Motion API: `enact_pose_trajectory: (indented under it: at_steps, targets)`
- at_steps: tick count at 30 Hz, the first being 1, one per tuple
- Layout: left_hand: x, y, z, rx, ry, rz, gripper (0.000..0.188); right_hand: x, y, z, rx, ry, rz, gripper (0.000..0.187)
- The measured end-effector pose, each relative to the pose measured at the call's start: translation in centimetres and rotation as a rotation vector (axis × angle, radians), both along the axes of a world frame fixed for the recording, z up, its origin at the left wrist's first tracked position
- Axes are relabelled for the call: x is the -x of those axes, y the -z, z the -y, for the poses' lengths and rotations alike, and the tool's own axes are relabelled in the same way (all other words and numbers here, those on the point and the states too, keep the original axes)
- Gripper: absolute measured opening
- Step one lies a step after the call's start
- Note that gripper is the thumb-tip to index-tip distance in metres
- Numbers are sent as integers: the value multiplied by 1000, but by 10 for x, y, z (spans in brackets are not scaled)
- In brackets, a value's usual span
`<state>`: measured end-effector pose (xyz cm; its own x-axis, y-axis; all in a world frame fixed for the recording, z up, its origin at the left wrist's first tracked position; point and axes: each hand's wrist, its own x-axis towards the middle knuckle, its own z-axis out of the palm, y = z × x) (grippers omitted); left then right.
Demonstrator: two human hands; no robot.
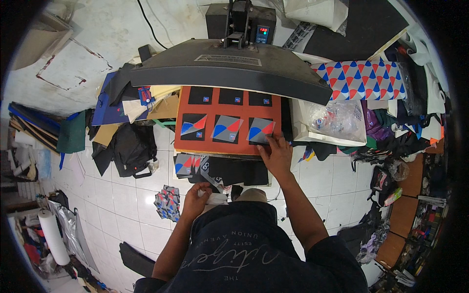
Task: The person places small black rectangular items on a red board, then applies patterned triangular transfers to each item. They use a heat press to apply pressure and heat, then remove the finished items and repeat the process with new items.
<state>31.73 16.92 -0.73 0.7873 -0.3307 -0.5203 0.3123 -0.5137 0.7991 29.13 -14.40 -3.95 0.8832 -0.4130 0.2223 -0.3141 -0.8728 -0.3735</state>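
Observation:
A heat press (229,68) stands ahead with its heavy upper plate raised. On its orange-red pad (195,108) lie black fabric squares in two rows. Three front squares carry grey, blue and red patterned pieces (227,128); the back squares (200,95) show a small blue emblem. My right hand (278,155) is at the lower corner of the front right square (260,130), fingers apart and fingertips touching its edge. Low at my lap, my left hand (196,199) is closed, pinching a whitish translucent sheet (215,198).
Below the pad is a ledge with more patterned pieces (183,165) and black fabric (239,169). A patterned stack (167,202) sits at lower left. To the right stands a white box (320,134) of clear plastic. A black bag (133,149) lies left on the tiled floor.

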Motion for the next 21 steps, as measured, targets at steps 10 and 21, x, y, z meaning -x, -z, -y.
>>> enact_pose_trajectory:
  at_steps: [10,21]
  targets:
    - [-5,-18,9,57,-71,-39,23,16,-29,-1,-334,-5,56,34]
    - [-9,-30,45,308,-79,202,25,39,-39,-91,-1528,-181,-468,27]
